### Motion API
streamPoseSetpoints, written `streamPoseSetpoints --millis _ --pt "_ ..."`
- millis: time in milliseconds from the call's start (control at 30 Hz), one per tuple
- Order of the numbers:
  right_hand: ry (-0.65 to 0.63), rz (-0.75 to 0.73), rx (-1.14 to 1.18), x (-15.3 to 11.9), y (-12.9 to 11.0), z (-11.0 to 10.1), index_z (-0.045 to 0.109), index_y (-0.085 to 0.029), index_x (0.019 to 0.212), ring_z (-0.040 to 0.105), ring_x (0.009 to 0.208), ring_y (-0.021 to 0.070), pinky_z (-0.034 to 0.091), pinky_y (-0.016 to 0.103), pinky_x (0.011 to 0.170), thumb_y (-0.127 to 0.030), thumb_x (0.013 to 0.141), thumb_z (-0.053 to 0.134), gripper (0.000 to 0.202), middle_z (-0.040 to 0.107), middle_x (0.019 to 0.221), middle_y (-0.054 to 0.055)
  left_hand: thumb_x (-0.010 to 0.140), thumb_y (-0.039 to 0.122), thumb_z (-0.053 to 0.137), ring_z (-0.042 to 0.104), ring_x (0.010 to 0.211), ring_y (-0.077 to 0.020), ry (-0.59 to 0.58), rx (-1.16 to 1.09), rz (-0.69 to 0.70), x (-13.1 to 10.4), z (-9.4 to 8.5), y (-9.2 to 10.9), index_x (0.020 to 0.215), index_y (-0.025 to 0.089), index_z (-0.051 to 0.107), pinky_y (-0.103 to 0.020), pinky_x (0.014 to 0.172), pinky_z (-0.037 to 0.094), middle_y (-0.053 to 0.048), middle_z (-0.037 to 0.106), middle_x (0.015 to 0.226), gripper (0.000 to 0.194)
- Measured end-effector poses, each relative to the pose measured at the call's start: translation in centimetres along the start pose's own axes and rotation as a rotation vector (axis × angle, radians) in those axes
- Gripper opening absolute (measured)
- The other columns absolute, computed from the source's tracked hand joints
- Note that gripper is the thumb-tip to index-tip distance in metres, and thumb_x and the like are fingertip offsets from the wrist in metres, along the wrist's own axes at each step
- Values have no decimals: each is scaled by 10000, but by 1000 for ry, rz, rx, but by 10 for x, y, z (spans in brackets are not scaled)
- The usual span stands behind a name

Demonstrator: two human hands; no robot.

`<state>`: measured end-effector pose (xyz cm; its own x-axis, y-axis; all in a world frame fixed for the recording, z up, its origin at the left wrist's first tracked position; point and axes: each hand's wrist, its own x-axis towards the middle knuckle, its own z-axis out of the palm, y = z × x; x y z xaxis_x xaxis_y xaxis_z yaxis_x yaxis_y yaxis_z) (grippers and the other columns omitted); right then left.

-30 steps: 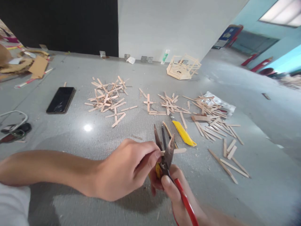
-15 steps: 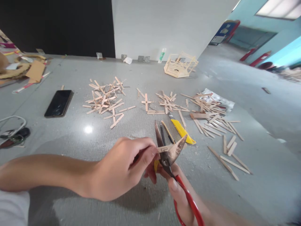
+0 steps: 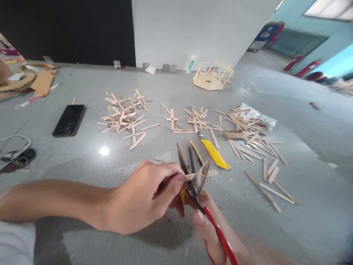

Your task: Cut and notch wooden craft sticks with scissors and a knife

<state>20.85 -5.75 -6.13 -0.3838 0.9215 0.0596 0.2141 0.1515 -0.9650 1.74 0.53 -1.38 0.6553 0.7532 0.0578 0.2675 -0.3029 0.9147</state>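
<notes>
My left hand (image 3: 146, 197) pinches one end of a flat wooden stick (image 3: 211, 173), which points to the right. Red-handled snips (image 3: 220, 235) are gripped in my right hand (image 3: 211, 228), with their two blades parted and the stick lying between them. Something small and yellow (image 3: 182, 196) shows under my left fingers; what it belongs to is hidden. Just beyond the blades, a dark pen-like tool (image 3: 191, 159), a thin wooden piece and a yellow cutter (image 3: 213, 150) lie on the grey floor.
Piles of wooden sticks lie at left (image 3: 121, 116), centre (image 3: 197, 119) and right (image 3: 248, 143). A phone (image 3: 69, 120) is at the left. Near the white panel stand a hexagonal stick frame (image 3: 208, 86) and a small tube (image 3: 191, 64). Cables (image 3: 20, 154) lie at far left.
The snips' blades have shifted a little left and stand slightly closer together. More of the stick's right end now shows beyond them. My left hand has barely moved.
</notes>
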Motion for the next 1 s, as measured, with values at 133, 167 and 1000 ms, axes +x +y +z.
streamPoseSetpoints --millis 133,167,1000 --pt "-29 5 -17 3 -8 -3 526 -217 923 367 634 164 420 311 606 -633 1027 359 460 421 756 7 1057 225 438 511 520 -23 8 27 3 -1 0 0 792 157 614 -127 505 341 45 635 641 326" --pt "-31 11 -26 3 -9 -3 533 -217 941 379 648 168 420 315 616 -627 1027 367 450 431 774 12 1056 224 441 514 526 -23 8 32 4 -1 0 0 794 155 620 -125 512 345 44 638 648 325" --pt "47 86 4 0 -1 8 451 -240 778 292 558 146 290 314 539 -642 1039 308 500 304 646 -42 1055 168 423 342 434 -14 -12 32 101 0 1 -5 783 150 563 -144 433 242 74 544 564 307"
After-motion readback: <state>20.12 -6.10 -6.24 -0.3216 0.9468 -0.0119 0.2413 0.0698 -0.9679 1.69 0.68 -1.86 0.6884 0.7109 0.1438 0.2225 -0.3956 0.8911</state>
